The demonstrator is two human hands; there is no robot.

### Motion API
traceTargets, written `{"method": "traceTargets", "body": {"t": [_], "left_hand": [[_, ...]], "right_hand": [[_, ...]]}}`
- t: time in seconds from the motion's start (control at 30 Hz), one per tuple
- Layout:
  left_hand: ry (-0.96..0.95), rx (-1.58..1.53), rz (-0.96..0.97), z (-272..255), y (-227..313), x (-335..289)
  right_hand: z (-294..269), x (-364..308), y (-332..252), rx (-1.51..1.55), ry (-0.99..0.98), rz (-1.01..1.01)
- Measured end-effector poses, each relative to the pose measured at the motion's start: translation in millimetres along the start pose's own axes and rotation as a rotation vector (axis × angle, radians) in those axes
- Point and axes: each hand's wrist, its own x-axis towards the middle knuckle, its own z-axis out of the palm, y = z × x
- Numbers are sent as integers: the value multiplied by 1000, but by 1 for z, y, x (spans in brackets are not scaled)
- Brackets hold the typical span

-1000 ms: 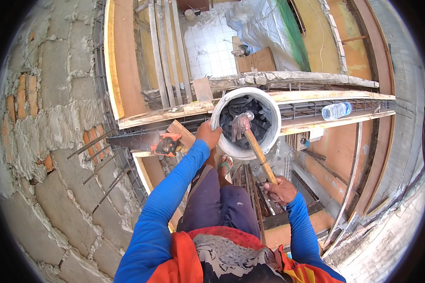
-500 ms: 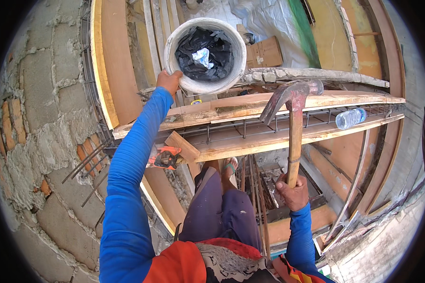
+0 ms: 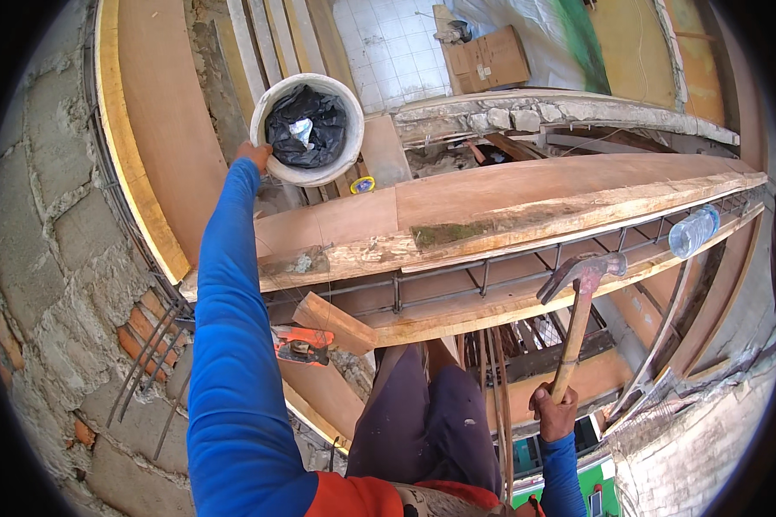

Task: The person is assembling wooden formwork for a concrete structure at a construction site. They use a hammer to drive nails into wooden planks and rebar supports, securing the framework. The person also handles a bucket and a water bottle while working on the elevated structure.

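Head view: the left hand point(image 3: 254, 157) is clamped on the left side of the rim of a pale round bucket point(image 3: 354, 129), out at arm's length beyond a long wooden form. Whether the bucket rests on anything underneath cannot be told. Black plastic point(image 3: 326, 131) lines its inside, with a crumpled white-and-blue scrap point(image 3: 301, 131) lying on top.

The right hand point(image 3: 555, 412) is closed around the lower end of the wooden handle of a claw hammer point(image 3: 574, 340). The hammer tilts slightly right, head uppermost, its claw toward the left.

Between the two wooden sides of the form point(image 3: 509, 196) runs a steel rebar cage point(image 3: 484, 277). A clear plastic bottle point(image 3: 694, 231) lies at the form's right end. Near the left forearm, an orange-handled tool point(image 3: 303, 345) sits just beside a short wood block point(image 3: 334, 322). A small yellow round object point(image 3: 362, 184) lies just below the bucket, near the planks point(image 3: 278, 39).
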Motion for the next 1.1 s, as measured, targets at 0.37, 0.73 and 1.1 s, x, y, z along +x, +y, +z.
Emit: {"method": "traceTargets", "body": {"t": [0.37, 0.73, 1.1], "left_hand": [[680, 605, 84, 15, -50, 8], [-84, 895, 593, 91, 1, -6], [592, 774, 647, 54, 43, -20]], "right_hand": [[29, 38, -28, -72, -79, 19], [49, 59, -36, 24, -80, -41], [62, 78, -33, 60, -40, -93]]}}
